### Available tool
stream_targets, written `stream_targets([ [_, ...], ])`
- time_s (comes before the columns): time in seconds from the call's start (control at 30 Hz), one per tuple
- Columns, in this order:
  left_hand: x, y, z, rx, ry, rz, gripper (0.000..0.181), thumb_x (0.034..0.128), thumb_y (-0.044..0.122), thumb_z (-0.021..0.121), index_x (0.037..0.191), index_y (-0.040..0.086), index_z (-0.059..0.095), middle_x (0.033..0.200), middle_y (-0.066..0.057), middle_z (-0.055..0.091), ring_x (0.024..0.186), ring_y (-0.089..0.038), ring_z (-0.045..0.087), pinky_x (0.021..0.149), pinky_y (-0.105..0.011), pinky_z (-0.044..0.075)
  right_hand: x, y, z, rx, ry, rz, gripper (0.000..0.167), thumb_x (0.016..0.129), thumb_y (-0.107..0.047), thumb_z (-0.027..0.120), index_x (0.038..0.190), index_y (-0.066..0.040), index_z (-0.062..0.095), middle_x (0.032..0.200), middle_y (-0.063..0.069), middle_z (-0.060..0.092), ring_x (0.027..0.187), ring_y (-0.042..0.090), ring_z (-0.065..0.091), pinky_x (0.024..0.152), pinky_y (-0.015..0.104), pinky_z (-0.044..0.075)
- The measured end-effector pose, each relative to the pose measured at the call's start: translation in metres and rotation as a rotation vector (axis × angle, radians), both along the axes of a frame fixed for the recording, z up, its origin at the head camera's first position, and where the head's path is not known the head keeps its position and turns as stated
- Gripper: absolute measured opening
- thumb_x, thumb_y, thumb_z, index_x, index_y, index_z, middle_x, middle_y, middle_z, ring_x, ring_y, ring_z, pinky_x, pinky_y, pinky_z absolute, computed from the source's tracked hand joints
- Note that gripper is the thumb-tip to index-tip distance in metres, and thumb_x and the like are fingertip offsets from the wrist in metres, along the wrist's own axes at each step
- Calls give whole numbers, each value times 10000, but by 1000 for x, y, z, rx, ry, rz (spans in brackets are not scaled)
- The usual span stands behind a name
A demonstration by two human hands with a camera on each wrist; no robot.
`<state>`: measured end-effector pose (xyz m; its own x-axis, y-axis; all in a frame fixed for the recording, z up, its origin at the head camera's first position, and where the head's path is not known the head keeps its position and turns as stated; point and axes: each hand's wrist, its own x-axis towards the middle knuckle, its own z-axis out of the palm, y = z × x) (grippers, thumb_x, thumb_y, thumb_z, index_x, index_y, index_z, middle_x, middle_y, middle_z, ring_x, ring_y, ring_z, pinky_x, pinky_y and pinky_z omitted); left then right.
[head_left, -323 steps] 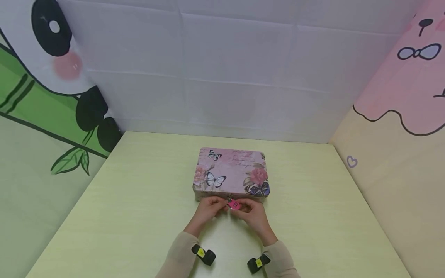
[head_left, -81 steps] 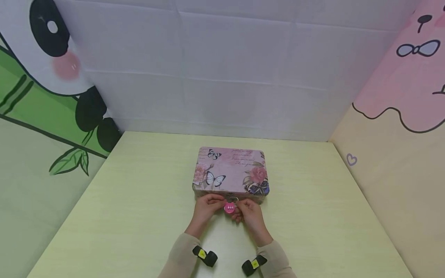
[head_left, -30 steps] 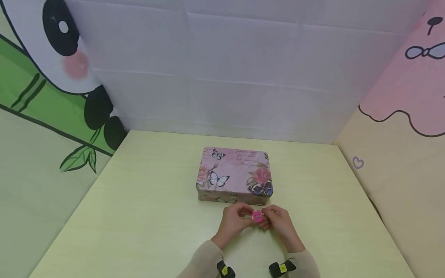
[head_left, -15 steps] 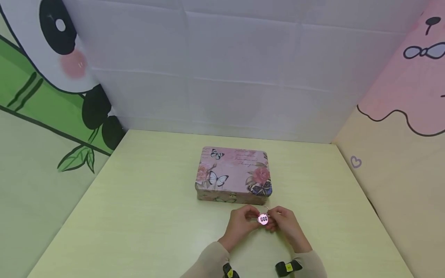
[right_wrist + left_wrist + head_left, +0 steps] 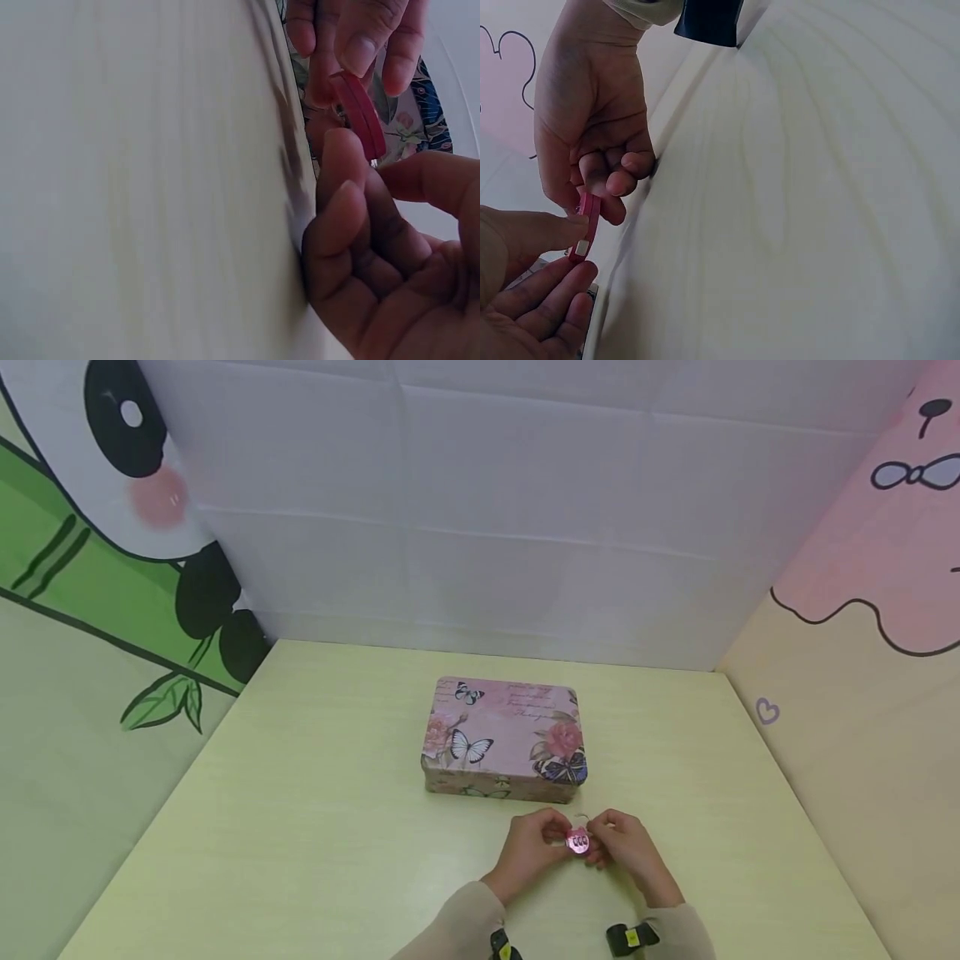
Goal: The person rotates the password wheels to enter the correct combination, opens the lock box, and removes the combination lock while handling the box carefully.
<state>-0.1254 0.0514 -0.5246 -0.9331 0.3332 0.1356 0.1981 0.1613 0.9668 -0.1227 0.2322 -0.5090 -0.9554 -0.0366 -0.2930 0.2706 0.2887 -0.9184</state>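
Observation:
A small pink combination padlock (image 5: pixel 578 841) is held between the two hands in front of the box, its number dials facing up. My left hand (image 5: pixel 528 853) pinches the body from the left; in the left wrist view, the thumb presses on one face of the padlock (image 5: pixel 587 229). My right hand (image 5: pixel 636 852) grips its right side near the thin metal shackle, which shows above the body. Fingers partly hide the padlock (image 5: pixel 360 116) in the right wrist view. Behind the hands lies a pink tin box (image 5: pixel 506 727) with butterflies and flowers, its lid down and a small front clasp (image 5: pixel 502 782) showing.
The box rests on a pale wooden table (image 5: pixel 322 810). A white sheet (image 5: pixel 517 527) rises behind it, and painted panels stand at left and right. Black straps with wrist cameras sit on both sleeves.
Earlier the padlock was at the box's clasp; it has come away from it. Both hands have carried it right and toward the person, and it has tilted slightly in the last second.

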Motion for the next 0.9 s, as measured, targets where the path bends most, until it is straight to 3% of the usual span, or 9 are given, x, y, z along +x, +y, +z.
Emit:
stream_targets([
  [0.43,-1,8,-2,-2,-14,-44,216,759,-115,768,941,-41,678,917,-125,728,840,-195,717,779,-232,547,4,-2,8,185,4,-39,132,945,-39,524,830,22,552,645,108,657,527,208,619,498,312,522],
  [0.67,1,12,-4,-6,-46,-59,207,763,-119,759,936,-36,682,916,-109,726,851,-211,719,772,-213,541,4,2,6,283,18,18,123,941,-30,518,823,-9,542,621,79,647,502,202,609,499,300,504],
  [0.9,1,15,-3,-29,-23,-64,205,760,-109,769,931,-35,683,916,-109,730,853,-171,718,773,-204,536,1,5,8,317,50,88,128,945,-15,501,821,-10,533,618,77,641,502,205,598,495,315,502],
])
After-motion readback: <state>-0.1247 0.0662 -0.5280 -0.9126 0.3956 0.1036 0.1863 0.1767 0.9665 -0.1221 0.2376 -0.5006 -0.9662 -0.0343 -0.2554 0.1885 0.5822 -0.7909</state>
